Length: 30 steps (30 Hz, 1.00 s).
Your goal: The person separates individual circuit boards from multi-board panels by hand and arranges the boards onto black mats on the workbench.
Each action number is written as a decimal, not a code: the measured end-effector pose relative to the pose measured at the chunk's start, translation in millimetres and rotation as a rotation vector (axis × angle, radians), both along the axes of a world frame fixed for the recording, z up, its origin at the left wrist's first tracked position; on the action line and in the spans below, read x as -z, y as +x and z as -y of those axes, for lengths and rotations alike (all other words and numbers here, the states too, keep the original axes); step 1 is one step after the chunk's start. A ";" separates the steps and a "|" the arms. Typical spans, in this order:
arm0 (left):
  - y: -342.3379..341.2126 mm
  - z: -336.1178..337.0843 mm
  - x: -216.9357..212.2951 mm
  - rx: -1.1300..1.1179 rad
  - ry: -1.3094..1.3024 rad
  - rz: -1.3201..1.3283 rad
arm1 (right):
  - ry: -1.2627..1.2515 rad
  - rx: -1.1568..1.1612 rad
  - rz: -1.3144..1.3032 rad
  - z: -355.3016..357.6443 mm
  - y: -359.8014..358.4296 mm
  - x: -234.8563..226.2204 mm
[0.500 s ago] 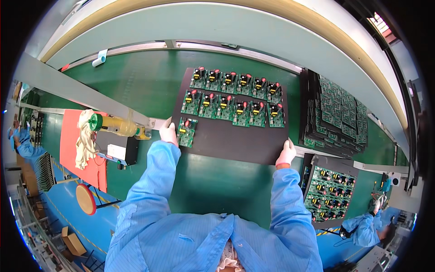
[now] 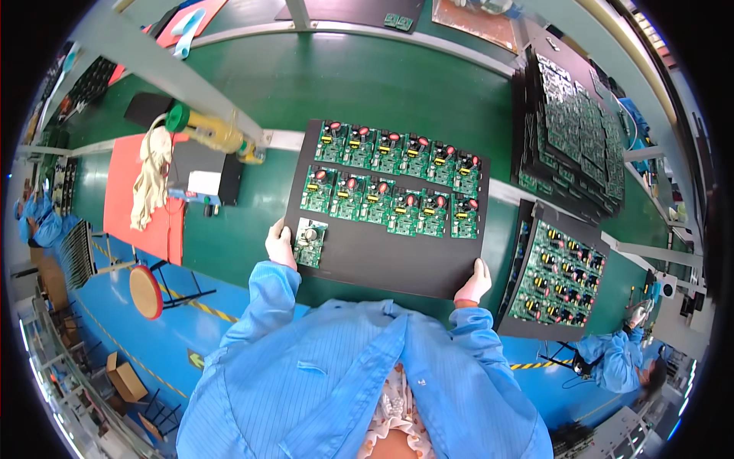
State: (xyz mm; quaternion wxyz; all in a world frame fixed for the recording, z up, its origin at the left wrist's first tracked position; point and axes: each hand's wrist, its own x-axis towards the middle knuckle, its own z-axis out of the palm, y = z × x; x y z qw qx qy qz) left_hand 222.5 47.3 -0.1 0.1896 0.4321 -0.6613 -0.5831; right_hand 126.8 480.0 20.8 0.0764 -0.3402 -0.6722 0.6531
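A flat black board (image 2: 382,266) lies before me, gripped at both sides. On it sit two full rows of green circuit boards (image 2: 375,200), with red discs, yellow blocks and black parts. One more circuit board (image 2: 309,243) is at the near left corner; its top looks pale here. My left hand (image 2: 281,243), in a white glove, is closed on the black board's left edge beside that single circuit board. White-gloved too, my right hand (image 2: 474,282) closes on the near right corner, thumb on top. The fingers beneath are hidden.
To the right, a tall stack of black boards with circuit boards (image 2: 573,138) stands behind another loaded black board (image 2: 558,271). At left are a yellow tool with a green cap (image 2: 210,131), pale gloves (image 2: 153,180) and a red sheet (image 2: 122,203). A person (image 2: 615,359) works at far right.
Both hands have drawn the black board toward my body, across the metal rail, with the circuit boards still on it. My view has shifted too, showing more of the far bench.
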 end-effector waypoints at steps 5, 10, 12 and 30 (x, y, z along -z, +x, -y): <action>62.4 -5.0 10.3 0.016 -0.073 0.052 | 0.111 -0.103 0.035 -13.6 62.7 -1.9; 118.3 -4.8 19.3 0.163 -0.437 0.245 | 0.247 -0.226 0.031 -36.3 114.7 9.5; 141.8 -5.2 20.6 0.210 -0.610 0.334 | 0.274 -0.272 0.034 -45.2 134.4 16.0; 163.1 -65.9 -40.9 0.477 -0.876 0.390 | 0.791 -0.646 -0.192 -49.3 123.3 -11.0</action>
